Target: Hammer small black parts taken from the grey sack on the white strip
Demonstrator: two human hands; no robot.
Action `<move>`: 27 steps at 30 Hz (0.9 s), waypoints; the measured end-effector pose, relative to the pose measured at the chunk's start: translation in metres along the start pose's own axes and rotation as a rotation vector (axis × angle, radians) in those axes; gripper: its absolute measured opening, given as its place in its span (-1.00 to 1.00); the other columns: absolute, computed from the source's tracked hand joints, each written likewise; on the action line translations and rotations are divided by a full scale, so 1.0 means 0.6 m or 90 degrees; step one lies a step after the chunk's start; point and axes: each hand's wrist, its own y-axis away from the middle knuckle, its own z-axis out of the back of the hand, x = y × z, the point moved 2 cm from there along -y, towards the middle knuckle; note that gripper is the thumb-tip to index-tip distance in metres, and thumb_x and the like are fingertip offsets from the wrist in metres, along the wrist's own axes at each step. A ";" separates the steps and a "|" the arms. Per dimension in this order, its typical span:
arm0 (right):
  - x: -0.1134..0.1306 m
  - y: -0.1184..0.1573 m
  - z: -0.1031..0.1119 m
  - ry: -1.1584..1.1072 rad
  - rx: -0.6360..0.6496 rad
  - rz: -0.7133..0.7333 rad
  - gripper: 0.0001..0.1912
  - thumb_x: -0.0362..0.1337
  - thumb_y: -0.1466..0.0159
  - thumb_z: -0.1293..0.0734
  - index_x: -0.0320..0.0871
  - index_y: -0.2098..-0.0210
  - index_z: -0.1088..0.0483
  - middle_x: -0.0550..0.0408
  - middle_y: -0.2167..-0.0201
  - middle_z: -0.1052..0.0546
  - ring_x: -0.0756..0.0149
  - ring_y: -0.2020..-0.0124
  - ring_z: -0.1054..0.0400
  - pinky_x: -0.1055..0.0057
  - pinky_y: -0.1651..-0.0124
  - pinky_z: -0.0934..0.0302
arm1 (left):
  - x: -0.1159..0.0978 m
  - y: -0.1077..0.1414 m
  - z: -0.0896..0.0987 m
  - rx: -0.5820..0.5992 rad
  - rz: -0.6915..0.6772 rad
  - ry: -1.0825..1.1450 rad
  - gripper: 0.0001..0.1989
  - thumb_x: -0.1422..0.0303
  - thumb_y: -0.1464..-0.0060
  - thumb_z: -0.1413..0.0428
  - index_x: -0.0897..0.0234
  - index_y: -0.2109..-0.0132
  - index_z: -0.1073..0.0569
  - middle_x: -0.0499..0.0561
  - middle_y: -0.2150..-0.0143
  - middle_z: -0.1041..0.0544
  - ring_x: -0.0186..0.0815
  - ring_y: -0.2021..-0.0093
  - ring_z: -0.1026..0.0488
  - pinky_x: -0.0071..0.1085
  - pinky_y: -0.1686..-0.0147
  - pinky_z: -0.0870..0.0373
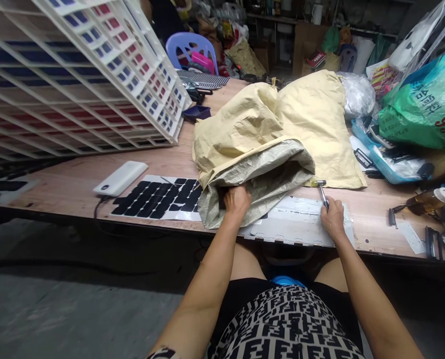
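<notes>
A large yellow woven sack (240,117) lies on the wooden table, its grey-lined mouth open toward me. My left hand (237,200) reaches into that mouth; its fingers are hidden in the shadow inside. In my right hand (333,215) is a small hammer (322,192), gripped by its handle, its yellowish head near the sack's edge. Beneath the hammer lies a pale flat board (293,222) at the table's front edge. To the left of the sack, rows of black pieces (153,199) rest on a white sheet, partly covered by the sack.
A white power bank (120,178) with a cable lies left. A big white plastic basket (132,75) leans at upper left, beside a small dark tray (197,113). At right are a blue basket (394,167), a green bag (424,107) and a brown cup (427,202).
</notes>
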 end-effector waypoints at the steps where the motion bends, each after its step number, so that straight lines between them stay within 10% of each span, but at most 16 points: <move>1: 0.000 0.000 0.000 0.004 0.002 -0.001 -0.52 -0.34 -0.22 -0.19 -0.19 -0.12 -0.40 -0.05 0.22 -0.32 0.10 0.16 -0.20 0.17 -0.01 -0.14 | -0.015 0.017 0.002 -0.024 -0.046 0.032 -0.69 0.43 -0.19 -0.01 0.33 0.01 -0.57 0.25 0.16 -0.59 0.00 0.07 -0.53 -0.18 0.06 -0.42; 8: -0.003 -0.001 -0.002 0.003 -0.003 0.010 -0.52 -0.33 -0.23 -0.19 -0.19 -0.13 -0.40 -0.06 0.20 -0.33 0.10 0.15 -0.20 0.18 -0.01 -0.15 | -0.149 0.138 -0.050 0.054 -0.471 0.468 -0.75 0.32 -0.28 -0.05 0.19 0.01 -0.57 0.06 0.14 -0.61 -0.23 0.10 -0.51 -0.26 0.01 -0.44; 13: -0.004 0.000 -0.002 -0.011 -0.005 0.010 -0.53 -0.32 -0.23 -0.20 -0.18 -0.11 -0.41 -0.05 0.21 -0.34 0.11 0.14 -0.21 0.19 -0.04 -0.15 | -0.152 0.144 -0.105 0.138 -0.419 0.615 -0.70 0.40 -0.20 -0.10 0.25 -0.06 -0.54 0.04 0.21 -0.58 -0.32 0.22 -0.50 -0.37 0.11 -0.45; 27: 0.023 0.010 0.035 0.059 0.055 -0.042 -0.74 -0.30 -0.33 -0.17 -0.20 0.15 -0.47 -0.09 0.23 -0.39 0.15 0.21 -0.29 0.25 0.08 -0.21 | -0.154 0.115 -0.140 0.160 -0.375 0.327 -0.78 0.35 -0.05 -0.27 0.20 0.11 -0.60 -0.02 0.23 -0.48 -0.29 0.17 -0.42 -0.38 0.13 -0.35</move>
